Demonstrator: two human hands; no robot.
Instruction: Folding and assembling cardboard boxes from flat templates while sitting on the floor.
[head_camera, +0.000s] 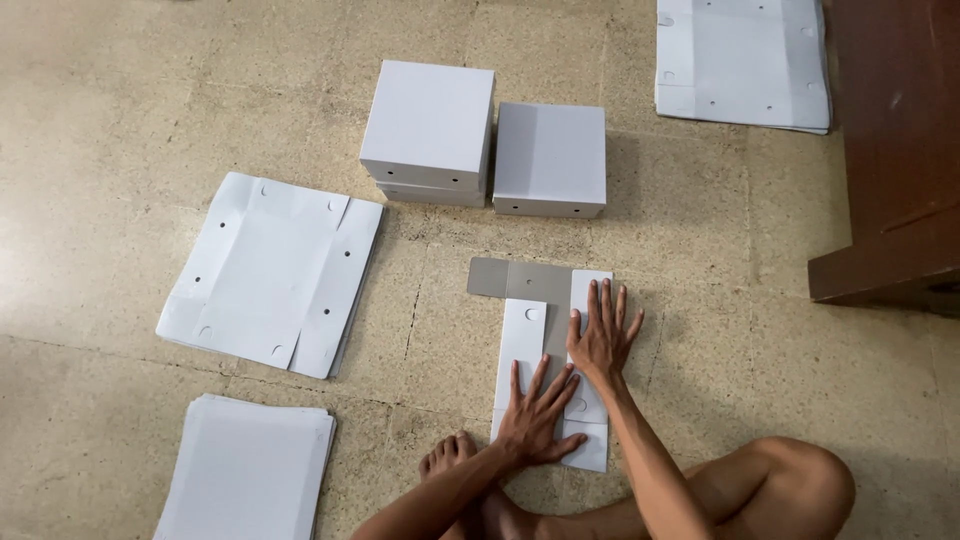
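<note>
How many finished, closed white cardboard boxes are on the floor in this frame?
2. The larger closed white cardboard box stands at top centre; the smaller closed white cardboard box stands just right of it, sides close together. The larger may rest on another box, partly hidden beneath.

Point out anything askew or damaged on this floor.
Nothing looks damaged. The flat stack at left lies skewed to the tile lines, its sheets fanned. Both hands, left hand and right hand, press the folded sheet.
</note>
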